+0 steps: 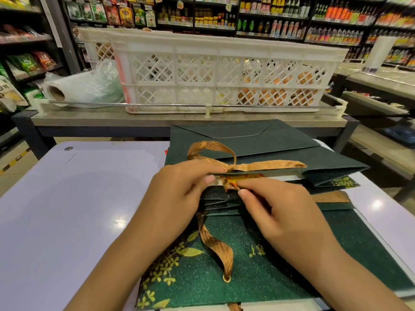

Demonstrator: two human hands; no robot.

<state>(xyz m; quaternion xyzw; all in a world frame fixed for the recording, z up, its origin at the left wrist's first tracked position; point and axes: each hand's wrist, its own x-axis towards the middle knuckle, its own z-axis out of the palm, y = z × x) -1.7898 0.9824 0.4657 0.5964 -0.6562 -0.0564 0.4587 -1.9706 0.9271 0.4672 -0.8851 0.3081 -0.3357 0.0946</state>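
- Gold ribbon (269, 165) bow at centre of the white table (67, 209), on the green gift bags (258, 135). Left hand (179, 189) pinches the knot; right hand (280, 209) pinches a tail.
- Risk: an uneven pull could slip the knot loose.
- Count: bags, at least three stacked; white crates (224, 70), two, 12 o'clock; plastic roll (67, 90), one, 10 o'clock.

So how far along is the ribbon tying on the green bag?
One loop of the gold ribbon already stands above the top green bag. The left hand and right hand pinch the ribbon at its knot. Left, I'd guess: pulling the knot tight; the right tail lies flat, unlooped.
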